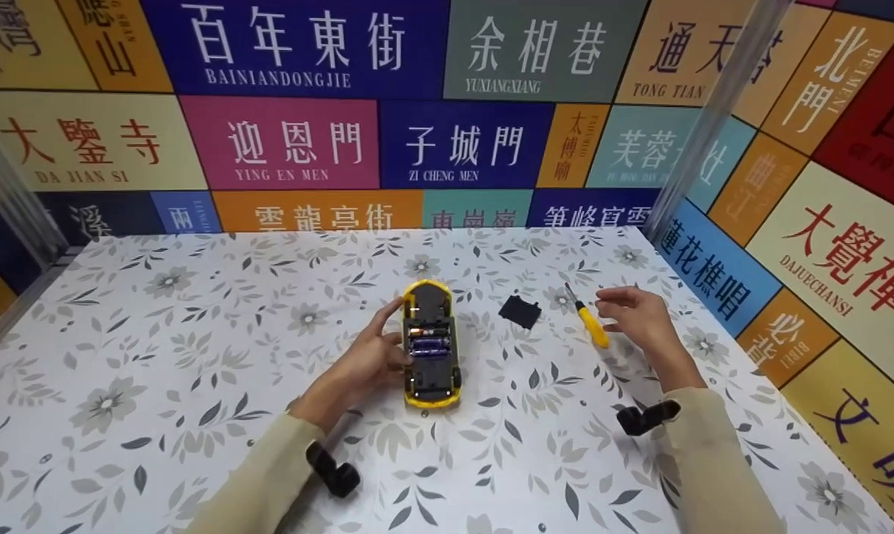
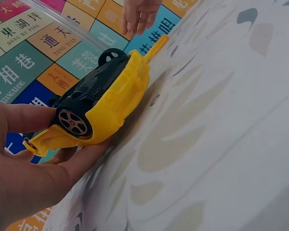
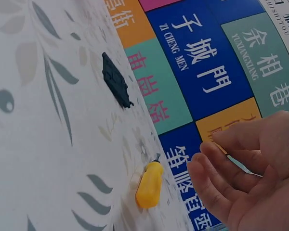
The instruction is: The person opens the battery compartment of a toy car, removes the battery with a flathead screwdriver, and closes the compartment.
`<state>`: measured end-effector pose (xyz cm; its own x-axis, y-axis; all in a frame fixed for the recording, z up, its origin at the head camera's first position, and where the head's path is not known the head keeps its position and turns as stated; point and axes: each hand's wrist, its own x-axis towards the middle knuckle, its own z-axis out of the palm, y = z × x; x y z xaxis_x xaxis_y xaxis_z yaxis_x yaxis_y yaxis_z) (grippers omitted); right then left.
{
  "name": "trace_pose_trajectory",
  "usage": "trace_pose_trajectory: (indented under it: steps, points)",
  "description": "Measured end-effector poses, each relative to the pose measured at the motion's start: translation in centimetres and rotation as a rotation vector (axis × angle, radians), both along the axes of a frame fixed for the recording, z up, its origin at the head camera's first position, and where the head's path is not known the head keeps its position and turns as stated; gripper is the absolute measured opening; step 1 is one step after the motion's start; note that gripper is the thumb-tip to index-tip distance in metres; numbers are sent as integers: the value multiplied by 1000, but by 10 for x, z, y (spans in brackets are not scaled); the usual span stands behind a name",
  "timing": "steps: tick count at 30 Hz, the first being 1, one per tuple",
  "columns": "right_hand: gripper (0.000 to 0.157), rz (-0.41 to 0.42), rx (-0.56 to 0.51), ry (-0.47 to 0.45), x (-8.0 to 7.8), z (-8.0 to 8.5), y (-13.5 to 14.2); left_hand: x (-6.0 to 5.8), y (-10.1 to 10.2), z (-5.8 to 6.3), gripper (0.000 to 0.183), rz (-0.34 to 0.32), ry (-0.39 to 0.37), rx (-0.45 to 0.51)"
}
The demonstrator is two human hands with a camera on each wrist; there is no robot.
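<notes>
A yellow toy car (image 1: pixel 431 378) lies wheels-up in the head view, with batteries (image 1: pixel 428 347) showing in its uncovered compartment. My left hand (image 1: pixel 365 363) grips the car along its left side; in the left wrist view the thumb is near a wheel (image 2: pixel 74 122) and the fingers are under the yellow body. My right hand (image 1: pixel 641 319) hovers just right of a yellow-handled screwdriver (image 1: pixel 591 326), holding nothing, its fingers loosely bent. Between car and screwdriver lies a black battery cover (image 1: pixel 520 312), which also shows in the right wrist view.
A white tablecloth with grey leaves and flowers (image 1: pixel 269 415) covers the table. Panels of coloured signs (image 1: pixel 284 141) stand along the back and right edges, with clear upright posts (image 1: pixel 703 111) at the corners.
</notes>
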<state>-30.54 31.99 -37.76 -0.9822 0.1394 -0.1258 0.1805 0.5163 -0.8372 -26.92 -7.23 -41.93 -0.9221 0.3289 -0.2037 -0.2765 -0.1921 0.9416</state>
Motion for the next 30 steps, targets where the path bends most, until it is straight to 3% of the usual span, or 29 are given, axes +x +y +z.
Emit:
trace_pose_trajectory:
  steps: [13, 21, 30]
  points:
    - [50, -34, -4, -147, -7, -17, 10, 1, -4, 3, 100, -27, -31, -13]
    - [59, -2, 105, -215, -8, -22, 16, 2, 0, 5, 102, -46, -38, 7]
    - [69, 26, 167, -258, -9, -27, 15, 1, 1, -1, 101, -65, -30, 10]
